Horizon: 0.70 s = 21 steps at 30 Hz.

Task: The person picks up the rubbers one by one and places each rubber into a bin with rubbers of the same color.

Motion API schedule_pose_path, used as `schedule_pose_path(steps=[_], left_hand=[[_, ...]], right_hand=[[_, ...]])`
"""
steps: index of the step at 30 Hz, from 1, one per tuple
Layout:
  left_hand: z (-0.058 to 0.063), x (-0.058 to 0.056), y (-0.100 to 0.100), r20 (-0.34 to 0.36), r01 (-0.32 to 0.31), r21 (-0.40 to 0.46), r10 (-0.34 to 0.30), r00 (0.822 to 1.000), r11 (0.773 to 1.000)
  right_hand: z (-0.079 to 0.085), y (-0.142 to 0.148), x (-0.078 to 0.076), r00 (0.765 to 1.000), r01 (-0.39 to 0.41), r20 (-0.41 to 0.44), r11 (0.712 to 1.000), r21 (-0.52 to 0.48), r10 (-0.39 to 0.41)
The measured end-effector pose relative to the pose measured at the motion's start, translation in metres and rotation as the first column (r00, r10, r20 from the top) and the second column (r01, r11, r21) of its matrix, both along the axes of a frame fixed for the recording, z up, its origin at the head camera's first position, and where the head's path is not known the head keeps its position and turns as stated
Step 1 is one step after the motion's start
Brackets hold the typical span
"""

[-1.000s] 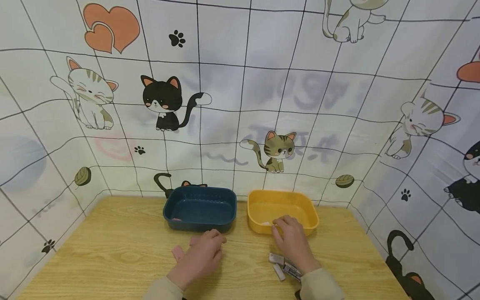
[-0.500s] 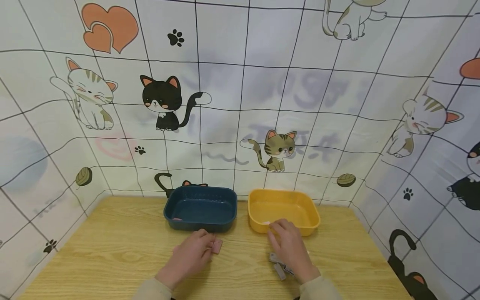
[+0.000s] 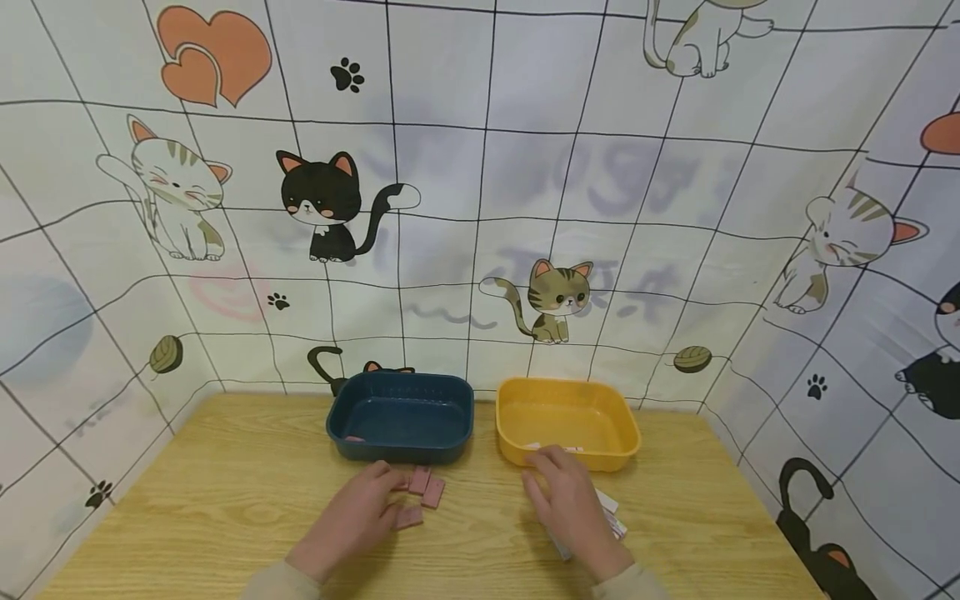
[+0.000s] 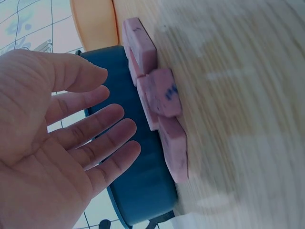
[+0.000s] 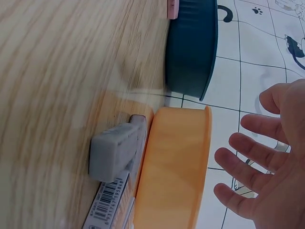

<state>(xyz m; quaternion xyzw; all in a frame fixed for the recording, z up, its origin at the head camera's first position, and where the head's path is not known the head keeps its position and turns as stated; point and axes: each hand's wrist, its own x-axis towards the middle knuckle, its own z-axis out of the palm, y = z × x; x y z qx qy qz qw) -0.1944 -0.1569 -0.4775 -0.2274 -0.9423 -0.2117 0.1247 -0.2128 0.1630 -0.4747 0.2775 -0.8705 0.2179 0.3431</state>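
Observation:
My left hand [image 3: 351, 515] hovers just left of several pink erasers [image 3: 432, 492] on the table before the blue bin. In the left wrist view, its fingers [image 4: 102, 143] are spread and loosely bent, holding nothing; one pink eraser [image 4: 163, 93] bears blue marks. My right hand [image 3: 572, 510] is over a group of white and grey erasers in front of the yellow bin, partly hiding them. The right wrist view shows that palm bare, near a grey eraser [image 5: 114, 150] and one in a barcode sleeve [image 5: 108, 202].
The dark blue bin [image 3: 405, 451] stands at the back left, with a pink piece [image 3: 354, 439] inside. Beside it is the yellow bin [image 3: 630, 442], holding white pieces [image 3: 573, 449]. A cat-print cloth [image 3: 442, 250] rises behind the wooden table [image 3: 210, 475].
My left hand has moved left, uncovering several pink erasers. My right hand has shifted slightly left and toward me, baring white pieces in the yellow bin and erasers on its right.

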Motion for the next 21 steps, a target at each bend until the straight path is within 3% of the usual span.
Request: schedule_pose_path(steps=[9, 12, 16, 21], left_hand=[[-0.004, 0.002, -0.01, -0.012, 0.013, -0.011, -0.013, 1.0, 1.0], [-0.005, 0.003, -0.011, 0.029, 0.003, -0.004, -0.003, 1.0, 1.0], [-0.006, 0.004, -0.011, 0.091, -0.015, 0.001, 0.015, 0.996, 1.0], [-0.007, 0.004, -0.013, 0.07, 0.025, -0.071, -0.02, 0.997, 0.997]], right_hand=[[-0.003, -0.005, 0.004, 1.0, 0.02, 0.023, 1.0, 0.006, -0.02], [-0.004, -0.008, 0.007, 0.999, 0.026, 0.033, 1.0, 0.007, -0.027], [-0.004, -0.013, 0.014, 0.995, 0.017, 0.094, 1.0, 0.021, -0.019], [-0.005, -0.021, 0.023, 0.976, 0.003, 0.217, 0.998, 0.057, -0.015]])
